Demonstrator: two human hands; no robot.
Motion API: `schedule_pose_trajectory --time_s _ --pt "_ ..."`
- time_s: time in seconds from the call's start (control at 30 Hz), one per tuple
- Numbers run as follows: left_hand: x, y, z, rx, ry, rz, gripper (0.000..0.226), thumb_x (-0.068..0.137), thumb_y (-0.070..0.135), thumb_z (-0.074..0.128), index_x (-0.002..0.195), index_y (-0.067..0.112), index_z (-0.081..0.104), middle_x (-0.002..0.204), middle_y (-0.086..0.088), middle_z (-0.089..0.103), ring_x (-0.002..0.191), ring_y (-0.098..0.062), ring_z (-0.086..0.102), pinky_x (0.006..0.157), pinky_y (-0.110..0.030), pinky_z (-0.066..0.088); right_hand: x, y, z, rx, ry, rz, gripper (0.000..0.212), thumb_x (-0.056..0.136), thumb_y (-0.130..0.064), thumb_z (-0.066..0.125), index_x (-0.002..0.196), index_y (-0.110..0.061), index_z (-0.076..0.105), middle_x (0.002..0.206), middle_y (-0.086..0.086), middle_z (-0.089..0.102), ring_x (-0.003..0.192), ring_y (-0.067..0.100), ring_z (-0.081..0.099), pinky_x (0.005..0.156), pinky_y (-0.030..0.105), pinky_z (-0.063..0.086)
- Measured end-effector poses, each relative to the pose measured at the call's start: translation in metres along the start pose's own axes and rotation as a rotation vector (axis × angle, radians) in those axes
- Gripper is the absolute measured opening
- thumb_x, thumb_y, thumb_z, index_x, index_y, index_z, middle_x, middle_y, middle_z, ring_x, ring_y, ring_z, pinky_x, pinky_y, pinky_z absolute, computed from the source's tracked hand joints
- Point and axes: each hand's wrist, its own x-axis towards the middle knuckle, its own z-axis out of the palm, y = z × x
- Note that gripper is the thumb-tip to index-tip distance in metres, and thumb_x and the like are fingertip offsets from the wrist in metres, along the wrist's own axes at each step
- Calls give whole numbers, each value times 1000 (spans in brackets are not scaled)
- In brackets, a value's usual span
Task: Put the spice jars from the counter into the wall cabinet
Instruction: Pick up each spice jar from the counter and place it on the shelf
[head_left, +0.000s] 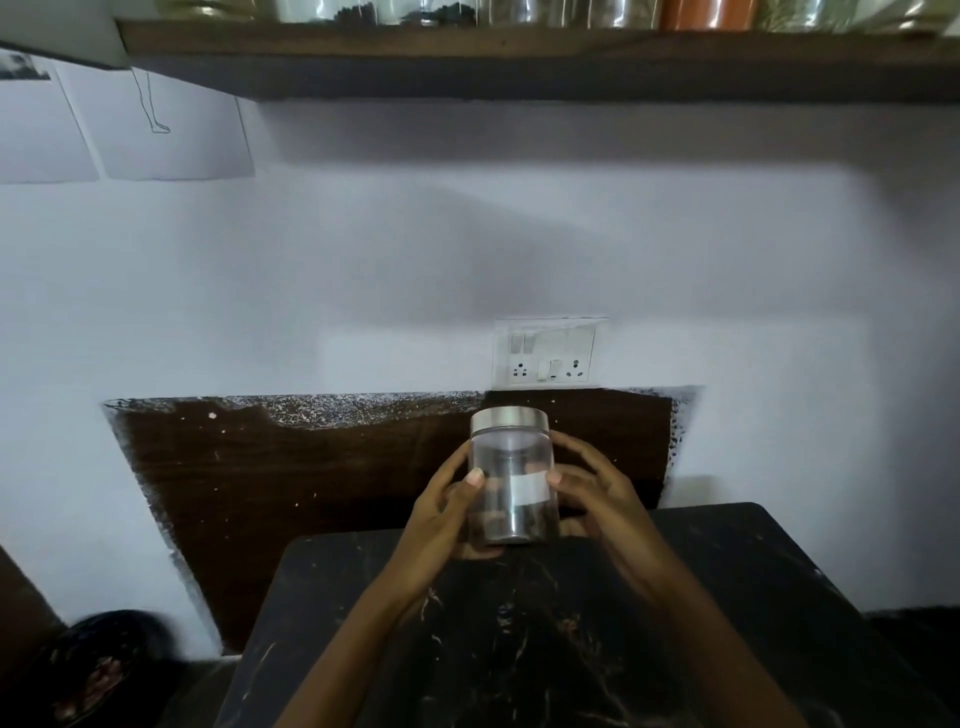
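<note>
A clear spice jar (511, 467) with a silver metal lid and a white label holds a little dark spice at its bottom. I hold it upright between both hands, just above the far edge of the black marble counter (727, 597). My left hand (441, 512) wraps its left side, thumb on the front. On the right side sits my right hand (592, 493), its thumb at the label. High above, a dark wooden shelf (519, 57) carries a row of several jars (709, 13), cut off by the top of the frame.
A white switch and socket plate (550, 353) is on the wall just behind the jar. A dark wooden panel (311, 483) backs the counter. Paper sheets (156, 130) hang at the upper left. A dark object (98, 660) lies low at the left.
</note>
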Motion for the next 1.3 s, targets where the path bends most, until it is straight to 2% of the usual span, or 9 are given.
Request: schedule_pose_trajectory --time_s 0.1,0.33,0.5,0.6,0.77,0.93,1.03,1.13,1.3 --pt "0 1 7 50 25 -2 53 86 41 50 137 36 38 122 4 59 104 -21 66 77 -45 58 -2 0 -3 -6 25 -41 49 80 -23 63 127 -31 50 110 3 68 99 18 67 73 37 58" --pt "-8 13 33 303 104 103 19 98 19 40 101 36 49 99 12 56 80 19 58 62 -5 47 -9 1 -5 -85 101 -138 57 68 -35 67 122 -41 49 113 -6 63 96 13 65 82 32 54" --pt "-7 16 44 210 26 54 30 95 33 41 121 25 54 116 -6 64 97 -14 67 70 -21 55 -13 2 4 -239 167 -220 62 68 -41 77 117 -53 42 116 -15 47 100 5 53 78 20 51" --pt "-7 16 47 116 27 13 35 96 35 39 124 18 53 114 -7 65 96 -17 68 66 -20 55 -15 2 8 -316 183 -282 62 60 -50 69 116 -53 42 115 -15 42 101 2 47 74 12 45" --pt "-7 16 47 17 48 -47 55 82 55 37 125 24 53 116 -10 66 102 -24 66 83 -39 54 -21 -1 6 -195 124 -292 53 66 -21 59 113 -44 52 113 -6 47 84 10 47 70 13 48" --pt "-7 17 47 -47 69 -93 68 74 76 37 124 33 53 119 -8 64 108 -25 62 94 -53 48 -26 -2 3 -170 86 -280 55 63 -24 68 112 -44 55 113 -7 51 82 13 50 72 19 52" --pt "-7 18 47 -73 65 -69 67 78 75 32 121 30 57 115 -9 66 106 -25 64 94 -52 48 -27 -2 3 -190 66 -282 60 54 -43 72 111 -50 55 111 -9 50 83 11 50 74 25 53" --pt "-7 20 47 -163 47 -73 65 84 63 25 117 20 60 100 -10 72 92 -22 69 76 -39 57 -28 -2 4 -243 41 -297 59 54 -52 71 109 -64 52 115 -12 47 90 8 52 79 31 52" --pt "-3 16 47 -257 -4 -101 66 90 60 18 108 16 63 92 -14 74 82 -25 70 71 -36 57 -30 -8 6 -327 -9 -322 62 52 -58 67 106 -75 42 121 -21 37 102 -5 46 82 19 48"
